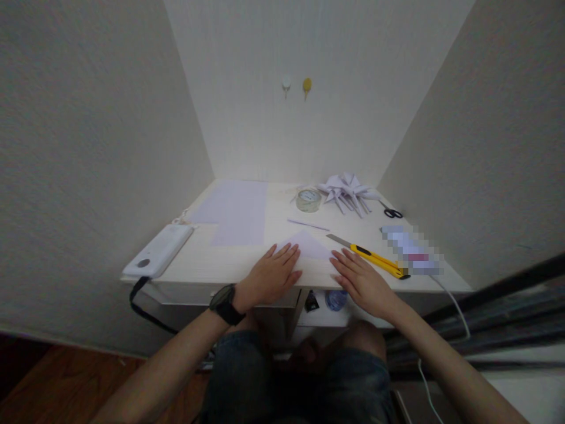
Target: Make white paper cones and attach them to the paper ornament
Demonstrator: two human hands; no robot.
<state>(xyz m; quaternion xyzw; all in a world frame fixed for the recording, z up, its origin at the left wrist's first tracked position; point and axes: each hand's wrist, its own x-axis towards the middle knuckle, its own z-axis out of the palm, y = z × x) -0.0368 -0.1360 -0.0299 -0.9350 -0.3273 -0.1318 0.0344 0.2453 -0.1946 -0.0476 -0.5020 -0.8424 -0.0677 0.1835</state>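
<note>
Desk (229,268) in white-walled alcove, wood floor (53,383).

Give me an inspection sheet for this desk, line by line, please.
Surface: pale wooden table, set in a white-walled corner.
Job's things: folded paper under both hands' fingertips.
Clutter: paper sheets, tape roll, folded paper pieces, scissors, yellow utility knife, paper strip, white device.
Hands: left hand and right hand flat, open.
Cables: black cable; white cable.
Surroundings: two wall hooks.
</note>
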